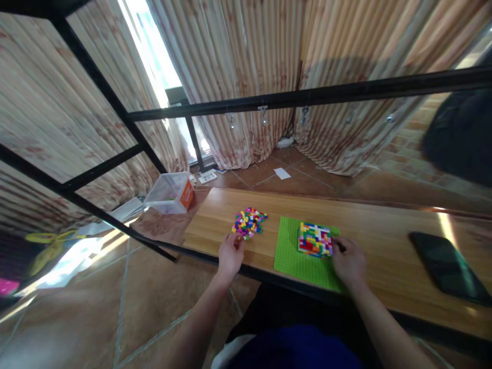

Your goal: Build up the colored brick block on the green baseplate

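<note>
A pile of small loose toy bricks (249, 223) in many colours lies on the wooden table. My left hand (230, 252) is at its near edge, fingertips drawn together against the bricks; whatever they pinch is too small to make out. To the right, a green studded baseplate (287, 251) carries a low rectangular block of multicoloured bricks (315, 239). Beside the block's right edge is my right hand (349, 260), fingers curled and touching or nearly touching it. Anything inside those fingers is hidden. The right hand covers part of the baseplate.
A dark phone or tablet (448, 266) lies on the table (384, 230) at the right. On the floor beyond the left end stands a clear plastic box (165, 193) with an orange label. A black metal frame bar (230, 106) crosses in front of the curtains (246, 61).
</note>
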Demonstrator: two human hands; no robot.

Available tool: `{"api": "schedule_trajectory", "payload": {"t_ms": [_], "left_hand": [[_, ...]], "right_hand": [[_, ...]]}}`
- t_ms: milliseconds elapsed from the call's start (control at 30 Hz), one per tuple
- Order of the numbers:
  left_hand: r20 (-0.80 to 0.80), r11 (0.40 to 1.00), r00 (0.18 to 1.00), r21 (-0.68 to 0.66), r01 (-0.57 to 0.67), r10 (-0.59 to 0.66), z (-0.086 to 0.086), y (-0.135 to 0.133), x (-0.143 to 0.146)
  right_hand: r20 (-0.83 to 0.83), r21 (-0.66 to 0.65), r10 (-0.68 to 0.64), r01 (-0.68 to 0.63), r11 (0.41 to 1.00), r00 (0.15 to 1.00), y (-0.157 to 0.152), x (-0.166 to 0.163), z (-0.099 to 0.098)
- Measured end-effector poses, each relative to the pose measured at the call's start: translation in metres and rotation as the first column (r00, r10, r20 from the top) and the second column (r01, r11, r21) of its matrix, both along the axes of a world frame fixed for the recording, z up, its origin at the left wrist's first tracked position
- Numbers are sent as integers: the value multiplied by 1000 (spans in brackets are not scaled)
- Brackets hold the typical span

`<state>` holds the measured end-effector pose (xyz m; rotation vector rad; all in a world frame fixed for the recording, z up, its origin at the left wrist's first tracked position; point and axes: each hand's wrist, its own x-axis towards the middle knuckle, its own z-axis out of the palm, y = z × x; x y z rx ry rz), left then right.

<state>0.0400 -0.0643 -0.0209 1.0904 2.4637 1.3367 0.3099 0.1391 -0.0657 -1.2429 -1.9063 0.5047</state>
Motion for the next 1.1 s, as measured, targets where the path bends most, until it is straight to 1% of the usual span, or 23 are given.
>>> {"api": "schedule_trajectory", "payload": {"t_ms": [200, 367, 633, 767, 900, 1000, 1100], "left_hand": [[-73, 992, 993, -80, -95, 90, 1, 0, -6], [-62, 980, 988, -131, -147, 140, 1, -1, -11], [-144, 983, 986, -153, -106, 83, -4, 1, -9], [-116, 987, 993, -149, -55, 37, -2, 0, -9], [-74, 998, 997, -65, 14, -19, 11, 2, 2], [-20, 990, 990, 20, 143, -143, 22, 11, 27], [36, 942, 944, 92, 322, -327, 28, 27, 59]], "right_hand": [[-22, 24, -10, 10, 1000, 1000, -1, 4, -3], [-3, 22, -10, 10, 1000, 1000, -5, 6, -2], [37, 22, -18, 17, 1000, 999, -8, 6, 5], [39, 18, -31, 30, 999, 999, -8, 6, 4], [13, 9, -21, 21, 1000, 1000, -9, 5, 4], [-24, -16, -5, 5, 1000, 1000, -10, 2, 7], [-46, -31, -12, 10, 999, 999, -11, -2, 11]]}}
